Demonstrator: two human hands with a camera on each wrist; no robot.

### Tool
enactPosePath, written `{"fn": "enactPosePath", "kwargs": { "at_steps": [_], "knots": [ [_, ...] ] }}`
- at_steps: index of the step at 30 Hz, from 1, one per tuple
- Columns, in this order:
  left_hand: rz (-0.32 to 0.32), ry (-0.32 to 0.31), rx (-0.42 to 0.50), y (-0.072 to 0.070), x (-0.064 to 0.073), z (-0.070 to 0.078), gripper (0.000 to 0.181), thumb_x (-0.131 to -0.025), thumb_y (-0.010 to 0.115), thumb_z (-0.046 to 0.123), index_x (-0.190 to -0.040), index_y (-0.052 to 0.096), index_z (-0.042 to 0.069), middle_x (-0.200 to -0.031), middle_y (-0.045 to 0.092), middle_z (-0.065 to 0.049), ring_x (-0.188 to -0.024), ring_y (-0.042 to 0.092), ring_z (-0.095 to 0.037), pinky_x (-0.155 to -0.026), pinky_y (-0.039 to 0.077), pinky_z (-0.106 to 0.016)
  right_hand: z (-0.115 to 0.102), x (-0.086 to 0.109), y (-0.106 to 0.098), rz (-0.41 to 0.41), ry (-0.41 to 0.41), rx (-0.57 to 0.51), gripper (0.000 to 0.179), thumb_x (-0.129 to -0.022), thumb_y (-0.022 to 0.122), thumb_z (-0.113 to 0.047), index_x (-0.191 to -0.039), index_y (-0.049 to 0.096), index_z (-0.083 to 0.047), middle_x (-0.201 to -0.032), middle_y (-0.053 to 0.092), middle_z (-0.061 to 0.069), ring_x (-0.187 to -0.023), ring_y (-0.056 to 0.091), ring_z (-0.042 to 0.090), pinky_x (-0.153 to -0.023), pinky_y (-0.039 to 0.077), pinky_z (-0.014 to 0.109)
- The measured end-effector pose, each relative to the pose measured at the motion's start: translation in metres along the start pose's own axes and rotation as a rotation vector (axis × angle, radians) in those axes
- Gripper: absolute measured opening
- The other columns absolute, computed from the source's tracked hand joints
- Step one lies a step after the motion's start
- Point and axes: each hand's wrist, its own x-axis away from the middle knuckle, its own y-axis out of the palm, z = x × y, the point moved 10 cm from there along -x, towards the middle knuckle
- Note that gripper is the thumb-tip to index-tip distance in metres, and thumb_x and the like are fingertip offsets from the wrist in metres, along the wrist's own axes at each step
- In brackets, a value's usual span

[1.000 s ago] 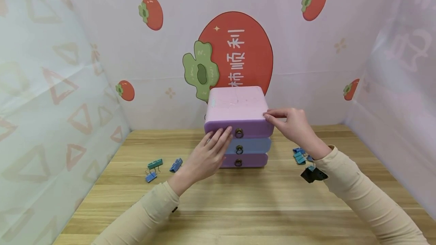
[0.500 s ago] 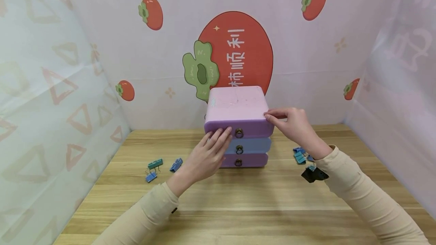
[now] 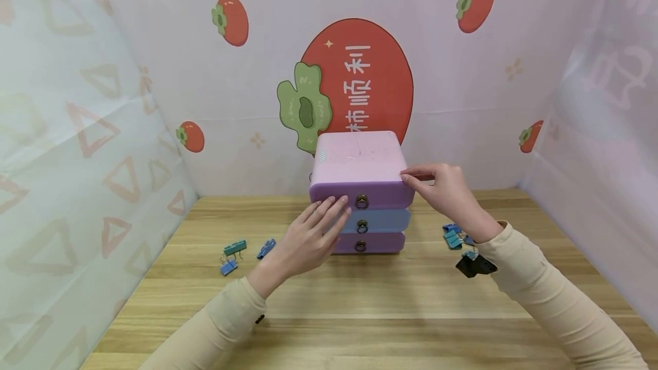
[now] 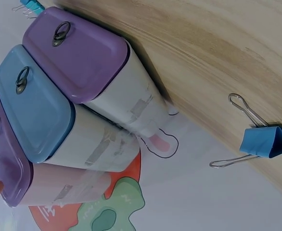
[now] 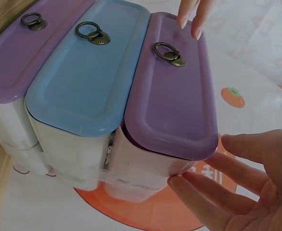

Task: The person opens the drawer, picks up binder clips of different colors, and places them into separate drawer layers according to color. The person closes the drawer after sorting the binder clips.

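- Head view, nearest: 2 beige sleeves [image 3: 555,296] over a wooden table [image 3: 360,318]; 1 black object [image 3: 476,265] beside the right cuff.
- Left hand [image 3: 311,241]: fingers extended, slightly apart, tips over the left part of the purple top drawer [image 3: 388,195]; whether they press cannot be told.
- Right hand [image 3: 446,194]: thumb and fingers spread, nearly straight, tips at the upper right front corner of the box [image 3: 360,159].
- Clips, left of box: 1 green clip [image 3: 235,246], 2 blue clips [image 3: 228,267].
- Clips, right of box: teal and blue group [image 3: 453,238], partly hidden by the wrist; count uncertain.
- Box: upright, mid-table, near the backdrop; 3 stacked drawers, blue drawer [image 3: 390,220] between 2 purple; 1 ring pull [image 3: 362,201] on each.
- Backdrop [image 3: 267,90], farthest: pale, printed with 5 red fruits, the largest behind the box.
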Motion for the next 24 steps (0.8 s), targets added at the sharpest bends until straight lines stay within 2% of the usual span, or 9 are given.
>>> {"fn": "enactPosePath", "kwargs": {
  "at_steps": [8, 11, 16, 24],
  "knots": [
    [0.235, -0.036, 0.044, -0.029, -0.003, -0.017, 0.043, -0.090, 0.049, 0.019, -0.126, 0.057, -0.003, -0.133, 0.053, -0.022, -0.114, 0.056, -0.034, -0.098, 0.047, -0.041, 0.000, 0.002, -0.003, 0.016, -0.005, 0.015, 0.026, -0.092, 0.062, -0.032, -0.105, 0.074, -0.013, -0.100, 0.073, 0.007, -0.095, 0.068, 0.027, -0.074, 0.056, 0.045],
    [0.284, -0.055, 0.062, -0.033, -0.003, -0.025, 0.042, -0.088, 0.051, 0.018, -0.123, 0.058, -0.005, -0.129, 0.055, -0.023, -0.110, 0.057, -0.035, -0.094, 0.048, -0.040, 0.000, 0.003, -0.003, 0.015, -0.004, 0.013, 0.026, -0.092, 0.062, -0.033, -0.105, 0.074, -0.013, -0.100, 0.073, 0.008, -0.095, 0.068, 0.027, -0.074, 0.056, 0.046],
    [0.289, -0.095, 0.084, -0.033, -0.004, -0.038, 0.045, -0.083, 0.058, 0.017, -0.122, 0.058, -0.005, -0.126, 0.056, -0.024, -0.108, 0.056, -0.035, -0.092, 0.048, -0.040, 0.000, 0.005, -0.005, 0.016, -0.003, 0.008, 0.026, -0.092, 0.062, -0.032, -0.105, 0.074, -0.013, -0.099, 0.073, 0.008, -0.094, 0.068, 0.026, -0.074, 0.056, 0.046],
    [0.214, -0.163, 0.069, -0.027, -0.003, -0.051, 0.048, -0.082, 0.061, 0.018, -0.124, 0.057, -0.005, -0.128, 0.055, -0.022, -0.110, 0.054, -0.034, -0.096, 0.046, -0.038, -0.002, 0.006, -0.006, 0.027, -0.018, 0.010, 0.025, -0.091, 0.063, -0.032, -0.104, 0.074, -0.014, -0.098, 0.074, 0.007, -0.093, 0.068, 0.026, -0.073, 0.056, 0.045]
  ]
}}
